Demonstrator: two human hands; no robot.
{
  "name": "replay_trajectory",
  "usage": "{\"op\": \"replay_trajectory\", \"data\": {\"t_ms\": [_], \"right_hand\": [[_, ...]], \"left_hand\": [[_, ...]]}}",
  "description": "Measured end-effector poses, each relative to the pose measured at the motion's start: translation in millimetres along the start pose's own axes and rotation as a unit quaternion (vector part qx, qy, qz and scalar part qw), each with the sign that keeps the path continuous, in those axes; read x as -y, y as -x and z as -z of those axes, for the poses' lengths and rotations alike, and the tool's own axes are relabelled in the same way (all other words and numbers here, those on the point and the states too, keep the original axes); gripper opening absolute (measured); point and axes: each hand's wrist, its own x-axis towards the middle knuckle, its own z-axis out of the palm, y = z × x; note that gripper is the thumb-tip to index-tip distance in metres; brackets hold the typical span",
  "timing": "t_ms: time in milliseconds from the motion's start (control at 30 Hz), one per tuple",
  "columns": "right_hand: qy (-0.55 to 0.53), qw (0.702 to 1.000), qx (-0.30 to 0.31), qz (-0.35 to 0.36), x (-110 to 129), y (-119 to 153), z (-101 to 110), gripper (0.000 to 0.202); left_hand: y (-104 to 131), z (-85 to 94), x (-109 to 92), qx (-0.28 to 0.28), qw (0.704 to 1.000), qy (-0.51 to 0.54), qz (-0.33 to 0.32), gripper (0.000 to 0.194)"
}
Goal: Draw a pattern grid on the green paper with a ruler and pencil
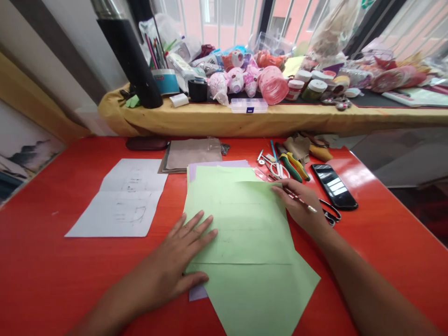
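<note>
Light green paper [245, 233] with faint lines lies before me, over lilac sheets [199, 293] that show at its edges. My left hand [187, 249] rests flat on the green paper's left side, fingers spread. At the upper right corner of the paper, my right hand [303, 205] is closed around a slim dark pencil [301, 201], its metallic end pointing down to the right. The fingertips touch the paper's top edge, which looks slightly lifted there. A white sheet [122, 200] with sketches lies to the left.
Pliers [294, 163], white-handled scissors [279, 171] and a black phone [334, 185] lie at the right. Brown-grey sheets [191, 154] sit behind the paper. A black flask [131, 60], jars and craft items crowd the ledge [210, 120] along the window.
</note>
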Motion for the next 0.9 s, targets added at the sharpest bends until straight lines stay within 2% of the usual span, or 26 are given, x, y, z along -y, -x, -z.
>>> {"op": "replay_trajectory", "data": {"t_ms": [100,267,500,600,733,900], "right_hand": [[0.008,1.0,0.001,0.013,-1,1,0,0.019],[0.013,0.999,0.004,0.032,-4,3,0,0.019],[0.017,0.998,0.017,0.052,-6,4,-2,0.02],[0.016,0.998,0.018,0.058,-7,5,-3,0.02],[0.015,0.998,0.011,0.059,-8,6,-3,0.021],[0.013,0.998,0.007,0.059,-7,7,-4,0.022]], "left_hand": [[-1,-10.4,0,-0.006,1.0,-0.028,-0.006,0.083],[-2,-12.4,-3,-0.033,0.996,-0.081,-0.027,0.076],[-9,-11.0,-16,-0.083,0.991,-0.059,-0.088,0.036],[-13,-14.8,-20,-0.125,0.987,-0.048,-0.094,0.023],[-15,-13.5,-25,-0.144,0.983,-0.056,-0.101,0.024],[-16,-7.2,-34,-0.113,0.986,-0.078,-0.096,0.026]]}}
